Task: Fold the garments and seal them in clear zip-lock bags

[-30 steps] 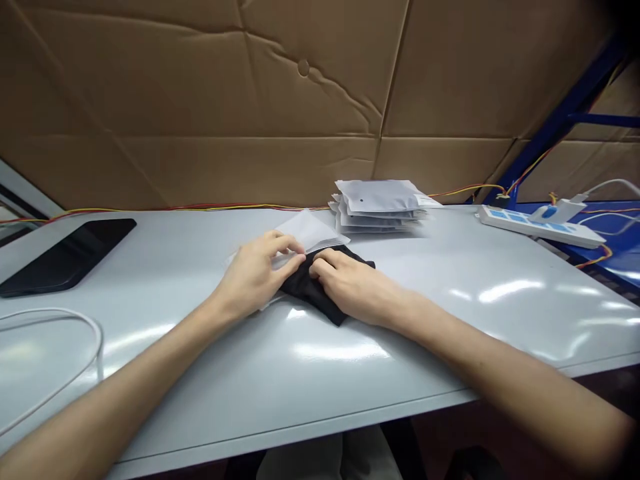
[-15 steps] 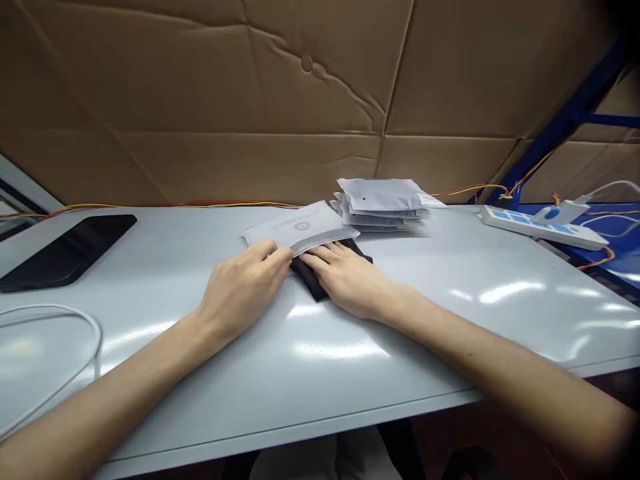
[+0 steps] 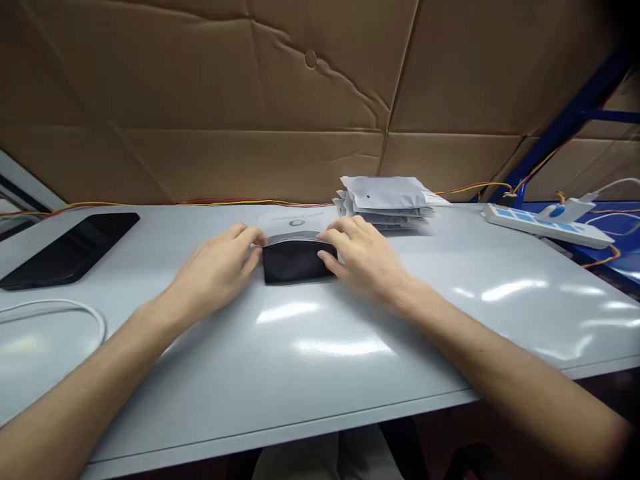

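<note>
A white printed packaging bag (image 3: 299, 224) lies in the middle of the table, its opening edge toward me. From under that edge sticks out a flat black thing (image 3: 295, 260); its kind I cannot make out, and its far part is hidden. My left hand (image 3: 220, 263) grips the left corner of the bag between thumb and fingers. At the other side my right hand (image 3: 363, 257) has its fingers on the bag's right corner and its thumb over the black thing.
Behind my right hand stands a pile of filled white bags (image 3: 387, 197). A black phone-like slab (image 3: 70, 250) and a white cable (image 3: 60, 303) lie at the left. A power strip (image 3: 547, 225) sits at the far right, and a cardboard wall (image 3: 250, 160) closes off the back.
The bag and black thing have turned square to me. My right hand has come out from beneath the bag to its right corner; my left hand has shifted left.
</note>
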Action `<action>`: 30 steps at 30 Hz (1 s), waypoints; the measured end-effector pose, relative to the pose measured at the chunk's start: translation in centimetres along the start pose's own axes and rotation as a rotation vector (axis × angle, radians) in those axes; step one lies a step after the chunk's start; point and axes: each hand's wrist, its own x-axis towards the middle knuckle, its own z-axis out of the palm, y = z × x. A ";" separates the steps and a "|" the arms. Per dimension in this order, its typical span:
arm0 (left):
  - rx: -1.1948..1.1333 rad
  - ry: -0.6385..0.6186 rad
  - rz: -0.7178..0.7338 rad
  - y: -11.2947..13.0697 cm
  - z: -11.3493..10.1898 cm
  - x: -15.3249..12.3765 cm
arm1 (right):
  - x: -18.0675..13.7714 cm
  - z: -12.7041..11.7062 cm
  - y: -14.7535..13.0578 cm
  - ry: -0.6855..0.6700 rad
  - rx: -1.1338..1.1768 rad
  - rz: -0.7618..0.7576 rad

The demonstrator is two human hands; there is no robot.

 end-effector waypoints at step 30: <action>-0.124 -0.130 0.217 0.4 -0.1 -0.5 | 0.1 0.6 2.9 -0.100 0.028 0.273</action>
